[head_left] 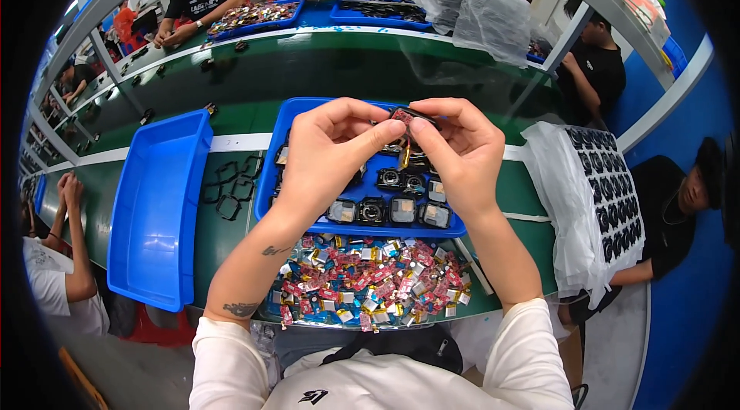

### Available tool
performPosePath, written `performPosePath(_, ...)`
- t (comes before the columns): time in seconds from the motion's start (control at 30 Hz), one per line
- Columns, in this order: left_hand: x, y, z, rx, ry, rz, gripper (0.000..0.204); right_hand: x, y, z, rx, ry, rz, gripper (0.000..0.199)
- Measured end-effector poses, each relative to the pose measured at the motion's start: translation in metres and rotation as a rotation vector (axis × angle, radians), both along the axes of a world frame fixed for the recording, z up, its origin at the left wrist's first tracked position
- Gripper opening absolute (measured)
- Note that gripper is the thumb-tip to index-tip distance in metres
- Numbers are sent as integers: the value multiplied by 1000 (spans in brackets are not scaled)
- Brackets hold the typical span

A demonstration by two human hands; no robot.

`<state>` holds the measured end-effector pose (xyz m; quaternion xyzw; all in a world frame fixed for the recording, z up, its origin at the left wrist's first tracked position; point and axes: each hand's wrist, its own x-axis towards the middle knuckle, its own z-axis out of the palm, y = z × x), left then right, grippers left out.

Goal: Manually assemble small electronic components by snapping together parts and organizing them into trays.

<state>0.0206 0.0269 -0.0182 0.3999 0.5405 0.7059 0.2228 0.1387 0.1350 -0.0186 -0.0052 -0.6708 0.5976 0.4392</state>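
Above a blue tray [362, 231], my left hand [327, 148] and my right hand [464, 159] meet, fingers closed. Between their thumbs and fingertips is a small red circuit board [401, 115], set against a dark part that my fingers mostly hide. A yellow-wrapped piece [405, 156] hangs below it on thin wires. The tray under my hands carries several small black cases [372, 211], some showing a round part, others a grey square face. Nearer me, a loose pile of red boards with silver battery cells [378, 279] lies on the green table.
Left of the tray lie several thin black frames [229, 206] and a second blue tray [154, 210]. Wrapped sheets of black parts [609, 194] stand at the right. A green conveyor belt [308, 67] with scattered parts runs across beyond. Co-workers sit around; metal posts frame the bench.
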Motion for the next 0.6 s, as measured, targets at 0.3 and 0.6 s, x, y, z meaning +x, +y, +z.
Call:
performPosePath(0.3,-4,2,-6,46,56,-43,16,-7,-2,-4,-8,-20,-46,16)
performPosePath(0.6,-14,21,-6,-57,117,-62,17,-7,9,-4,147,-134,-142,23)
